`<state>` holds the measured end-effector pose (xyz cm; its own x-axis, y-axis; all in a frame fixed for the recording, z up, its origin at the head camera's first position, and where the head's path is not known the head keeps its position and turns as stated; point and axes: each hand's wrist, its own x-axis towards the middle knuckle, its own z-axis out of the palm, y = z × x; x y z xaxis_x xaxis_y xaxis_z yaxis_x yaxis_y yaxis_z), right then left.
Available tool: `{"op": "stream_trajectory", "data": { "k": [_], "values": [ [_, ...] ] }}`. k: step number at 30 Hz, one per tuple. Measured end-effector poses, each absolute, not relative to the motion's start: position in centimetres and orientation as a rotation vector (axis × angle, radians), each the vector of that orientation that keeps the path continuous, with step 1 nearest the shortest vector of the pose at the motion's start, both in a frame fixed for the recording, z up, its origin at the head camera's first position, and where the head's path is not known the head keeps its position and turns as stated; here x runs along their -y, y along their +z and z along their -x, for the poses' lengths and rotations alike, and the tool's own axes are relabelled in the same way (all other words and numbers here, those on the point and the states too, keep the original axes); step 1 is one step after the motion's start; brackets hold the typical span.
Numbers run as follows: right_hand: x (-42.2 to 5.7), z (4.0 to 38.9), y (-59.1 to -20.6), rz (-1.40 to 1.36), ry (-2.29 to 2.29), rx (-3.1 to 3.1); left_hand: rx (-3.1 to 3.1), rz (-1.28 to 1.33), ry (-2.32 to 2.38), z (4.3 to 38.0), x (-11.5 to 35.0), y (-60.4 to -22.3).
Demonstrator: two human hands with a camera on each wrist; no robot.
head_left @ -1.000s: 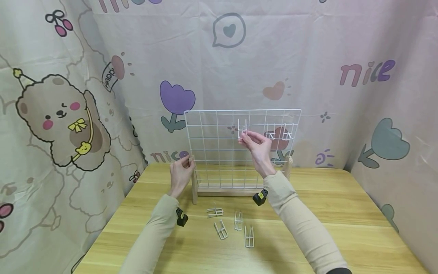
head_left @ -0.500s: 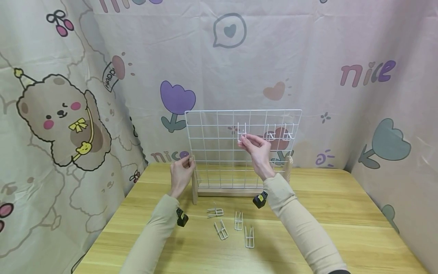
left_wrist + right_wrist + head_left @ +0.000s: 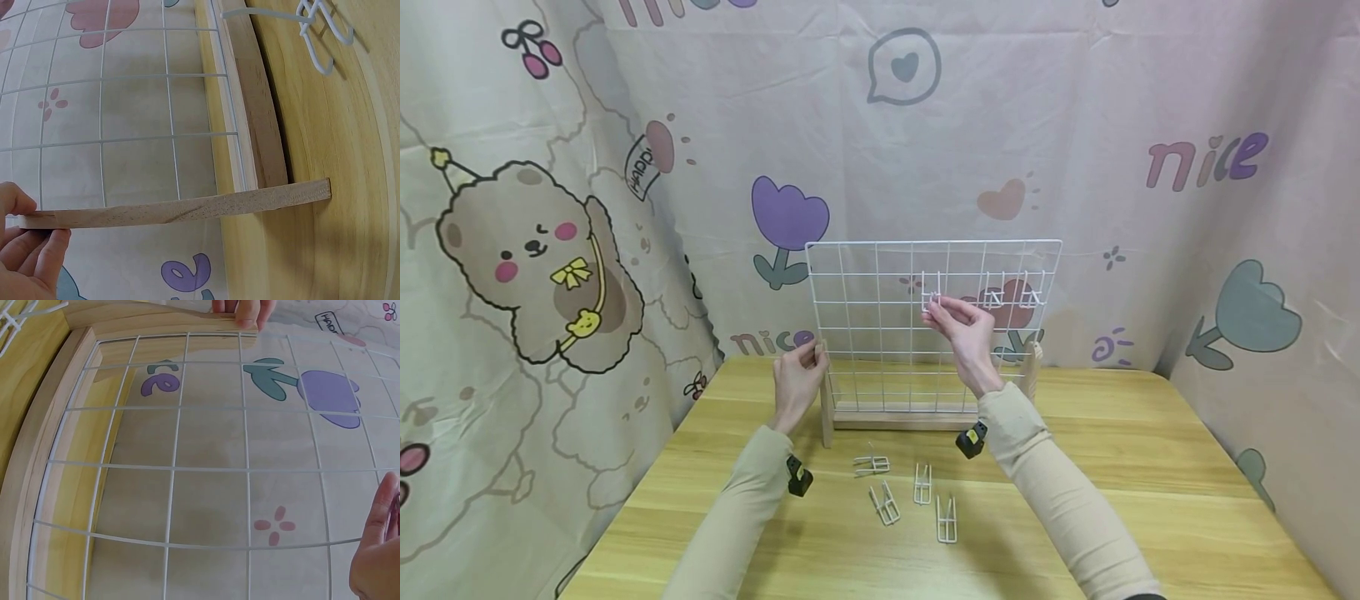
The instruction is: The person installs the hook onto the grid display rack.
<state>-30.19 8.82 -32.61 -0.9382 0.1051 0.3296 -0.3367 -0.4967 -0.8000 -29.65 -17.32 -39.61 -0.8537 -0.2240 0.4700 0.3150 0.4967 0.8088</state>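
My left hand [image 3: 797, 379] pinches the top of the left wooden post [image 3: 156, 211] between thumb and fingers. That post belongs to a stand holding a white wire grid panel [image 3: 891, 328] upright. With thumb and fingertips, my right hand [image 3: 966, 329] pinches a white wire hook [image 3: 931, 279] against the panel's upper middle, its two prongs pointing up by the second wire from the top. My fingers cover the hook's lower end. Farther right, two more wire hooks, one [image 3: 993, 293] beside the other [image 3: 1032, 292], hang on the same row.
Several loose wire hooks lie on the wooden table [image 3: 1150, 475] before the stand, among them one hook [image 3: 947, 518] nearest me. The stand's right post [image 3: 1033, 367] rises behind my right forearm. A patterned curtain [image 3: 880, 150] hangs behind and at both sides.
My right hand has lowered the hook slightly along the panel, its prongs dropping to the second wire. My left hand has stayed on the post.
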Motion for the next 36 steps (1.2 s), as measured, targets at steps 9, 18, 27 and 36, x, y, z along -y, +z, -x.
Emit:
{"op": "stream_trajectory", "data": {
  "k": [9, 18, 27, 36],
  "values": [
    [-9.1, 30.0, -33.4, -0.315, 2.443, 1.514, 2.218, 0.071, -1.353, 29.6, 17.2, -39.7],
    [-9.8, 29.3, -34.5, -0.317, 2.372, 1.645, 2.206, 0.083, -1.329, 29.5, 17.2, -39.6],
    [-11.5, 27.4, -37.8, -0.482, 2.255, 1.918, 2.203, 0.087, -1.349, 29.6, 17.3, -39.7],
    [-14.6, 24.3, -42.5, -0.657, 2.133, 2.304, 2.155, 0.131, -1.343, 29.7, 17.1, -40.0]
  ]
}}
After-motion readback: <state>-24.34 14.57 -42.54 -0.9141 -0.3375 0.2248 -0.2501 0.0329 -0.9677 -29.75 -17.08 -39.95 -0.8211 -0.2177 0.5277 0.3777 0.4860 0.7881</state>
